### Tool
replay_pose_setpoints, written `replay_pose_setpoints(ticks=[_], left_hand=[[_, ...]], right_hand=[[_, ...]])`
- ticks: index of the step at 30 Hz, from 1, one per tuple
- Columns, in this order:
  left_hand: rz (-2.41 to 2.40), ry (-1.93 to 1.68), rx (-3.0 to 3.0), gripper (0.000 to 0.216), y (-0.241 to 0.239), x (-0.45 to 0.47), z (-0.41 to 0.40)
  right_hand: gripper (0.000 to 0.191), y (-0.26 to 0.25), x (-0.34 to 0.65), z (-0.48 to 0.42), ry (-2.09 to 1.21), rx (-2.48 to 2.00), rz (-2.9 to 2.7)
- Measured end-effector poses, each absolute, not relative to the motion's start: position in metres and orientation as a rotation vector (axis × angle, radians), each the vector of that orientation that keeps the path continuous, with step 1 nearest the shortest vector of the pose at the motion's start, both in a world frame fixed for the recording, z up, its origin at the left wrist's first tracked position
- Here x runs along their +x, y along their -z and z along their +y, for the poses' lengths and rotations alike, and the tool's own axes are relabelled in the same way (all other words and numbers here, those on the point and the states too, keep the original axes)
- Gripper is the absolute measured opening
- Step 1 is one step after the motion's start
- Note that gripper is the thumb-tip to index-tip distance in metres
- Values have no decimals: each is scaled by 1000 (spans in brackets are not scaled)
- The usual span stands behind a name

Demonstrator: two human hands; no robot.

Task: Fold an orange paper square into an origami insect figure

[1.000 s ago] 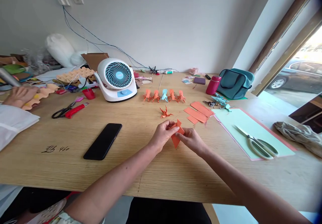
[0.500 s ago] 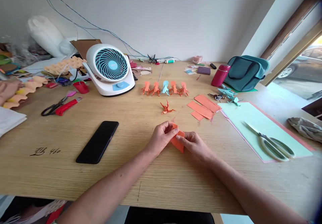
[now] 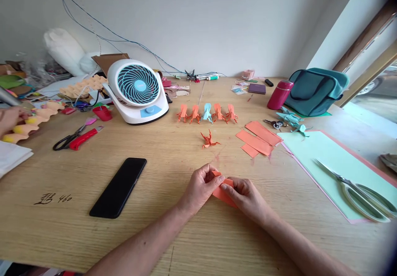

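folded sheet: matt paper | table: grained wood | phone: glossy

from my station i see a wooden table carrying a white fan, black phone, five lined-up paper figures, orange paper strips and a pink bottle.

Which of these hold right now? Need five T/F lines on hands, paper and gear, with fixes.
1. The left hand and right hand both pinch folded orange paper. True.
2. The row of five paper figures is all orange. False: its middle figure is light blue.
3. A lone orange figure sits between that row and the hands. True.
4. The pale-handled scissors lie on the phone. False: they lie on the light green sheet.
5. The pink bottle is beside the teal bag. True.
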State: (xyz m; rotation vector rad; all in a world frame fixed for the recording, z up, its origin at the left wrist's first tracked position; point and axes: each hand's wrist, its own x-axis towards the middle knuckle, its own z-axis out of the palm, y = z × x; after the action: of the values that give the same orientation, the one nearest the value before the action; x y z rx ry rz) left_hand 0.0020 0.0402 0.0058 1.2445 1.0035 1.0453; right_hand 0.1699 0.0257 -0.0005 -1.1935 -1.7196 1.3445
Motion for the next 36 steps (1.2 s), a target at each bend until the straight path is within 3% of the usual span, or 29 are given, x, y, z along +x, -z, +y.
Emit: replay_pose_setpoints(ticks=[18,31,36], left_hand=[[970,-987,1109,39,-8,-3,36],[995,-1156,1338,16,-14,-5,35],[994,-1161,1426,16,-16,-7,34]], right_hand=[[54,7,173,20,-1376,-1242,-1727],[57,-3,172,21,-1493,-1187,-1564],[58,-5,173,22,-1532,-1170,-1544]])
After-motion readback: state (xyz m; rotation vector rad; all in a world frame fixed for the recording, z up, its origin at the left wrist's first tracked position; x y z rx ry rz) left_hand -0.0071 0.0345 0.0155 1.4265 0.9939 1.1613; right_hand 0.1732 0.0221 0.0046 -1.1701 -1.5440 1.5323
